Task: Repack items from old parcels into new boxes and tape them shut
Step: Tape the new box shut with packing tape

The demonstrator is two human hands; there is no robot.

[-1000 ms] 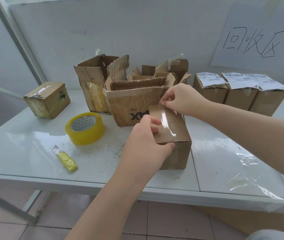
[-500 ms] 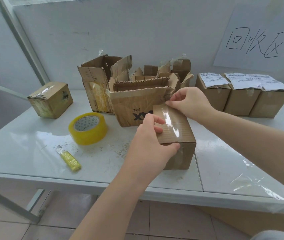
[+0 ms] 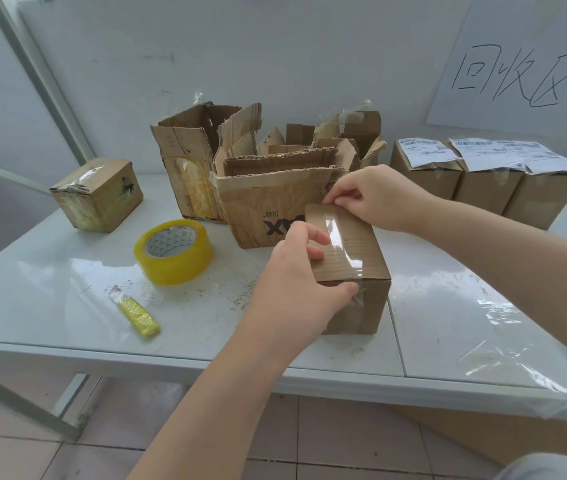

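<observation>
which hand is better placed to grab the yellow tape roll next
Left, probably. The left hand grips the near end of the small box, nearer the tape roll; the right hand pinches at the far edge and would have to cross over.

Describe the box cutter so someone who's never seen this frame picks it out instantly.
Start at the white table, left half, and find the yellow tape roll. Just in front of it, nearer the table's front edge, lies the box cutter. It alone is a slim yellow stick with a bare metal blade tip; the roll is round.
</observation>
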